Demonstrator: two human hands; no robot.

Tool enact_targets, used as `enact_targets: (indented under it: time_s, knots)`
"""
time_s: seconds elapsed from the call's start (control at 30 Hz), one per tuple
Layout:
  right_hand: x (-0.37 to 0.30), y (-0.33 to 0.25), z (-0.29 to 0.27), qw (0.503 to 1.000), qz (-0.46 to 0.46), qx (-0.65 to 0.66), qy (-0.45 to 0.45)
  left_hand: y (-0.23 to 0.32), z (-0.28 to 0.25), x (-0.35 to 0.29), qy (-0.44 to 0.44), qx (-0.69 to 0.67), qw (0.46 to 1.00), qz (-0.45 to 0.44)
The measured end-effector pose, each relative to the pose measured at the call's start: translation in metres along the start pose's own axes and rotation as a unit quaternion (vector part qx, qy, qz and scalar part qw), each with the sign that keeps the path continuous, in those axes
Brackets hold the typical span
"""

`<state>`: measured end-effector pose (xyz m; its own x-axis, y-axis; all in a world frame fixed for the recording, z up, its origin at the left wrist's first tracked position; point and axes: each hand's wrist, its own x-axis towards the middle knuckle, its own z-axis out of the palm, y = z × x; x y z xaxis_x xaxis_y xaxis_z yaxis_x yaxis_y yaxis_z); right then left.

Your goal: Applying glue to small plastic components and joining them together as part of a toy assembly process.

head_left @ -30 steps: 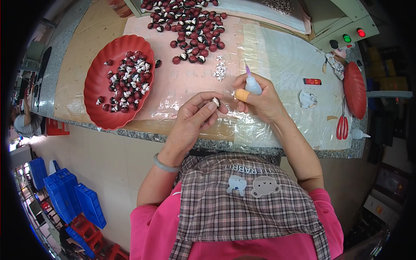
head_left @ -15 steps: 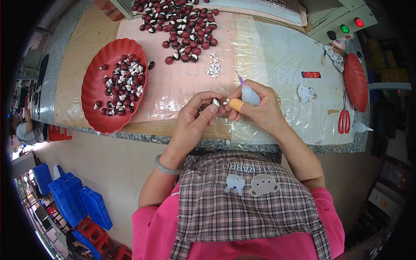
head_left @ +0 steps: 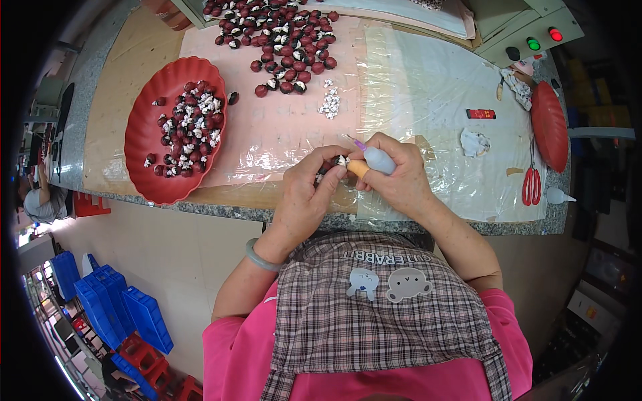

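Dark red, black and white, small ball point(head_left: 336, 161) is pinched in the left hand point(head_left: 306, 186), thumb and fingers clamped on it, just over the near part of the worktable point(head_left: 264, 194). Right hand point(head_left: 404, 179) comes in from the other side: fingers wrapped round a pale squeeze bottle point(head_left: 379, 161), purple nozzle point(head_left: 360, 144) tilted up and toward the far left. Right thumb wears an orange cover point(head_left: 358, 168), its tip right at the ball's white part (can't tell from where I stand whether a loose white bit is nipped there too). More dark stuff sits in the left palm, mostly hidden by fingers.

To the left, a red scalloped dish point(head_left: 138, 144) holds a heap of red balls with white clusters. One dark ball point(head_left: 233, 98) lies just outside its right rim. Far side: big spread of red, black and white balls point(head_left: 287, 61) on a pink sheet point(head_left: 267, 123); near it, a little pile of white bits point(head_left: 330, 105).

Over right: small red box point(head_left: 481, 114), crumpled white wad point(head_left: 475, 142), red-handled scissors point(head_left: 531, 187), second bottle point(head_left: 558, 196) lying near them, red plate point(head_left: 550, 127) at the table's edge. Control box point(head_left: 533, 43) at far right, green and red lights lit.
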<state>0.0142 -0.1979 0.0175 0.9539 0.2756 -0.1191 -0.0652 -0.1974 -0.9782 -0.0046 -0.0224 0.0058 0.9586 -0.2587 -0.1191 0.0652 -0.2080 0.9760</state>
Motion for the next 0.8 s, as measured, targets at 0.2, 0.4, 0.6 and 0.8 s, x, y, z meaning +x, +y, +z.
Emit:
enact_targets:
  time_s: [0.2, 0.4, 0.6, 0.8]
  knots:
    - [-0.002, 0.004, 0.005, 0.999, -0.037, -0.008, 0.014, 0.002, 0.004, -0.002, 0.068, 0.058, 0.992, 0.090]
    - [0.007, -0.007, -0.006, 0.999, -0.046, 0.019, -0.019, 0.030, -0.044, -0.002, 0.119, 0.181, 0.972, 0.095]
    - [0.002, -0.004, -0.031, 1.000, -0.007, 0.013, -0.023, 0.020, -0.129, 0.007, 0.256, 0.536, 0.781, 0.191]
    - [0.000, -0.003, -0.029, 1.000, -0.016, 0.025, -0.008, 0.010, -0.079, 0.054, 0.201, 0.496, 0.792, 0.294]
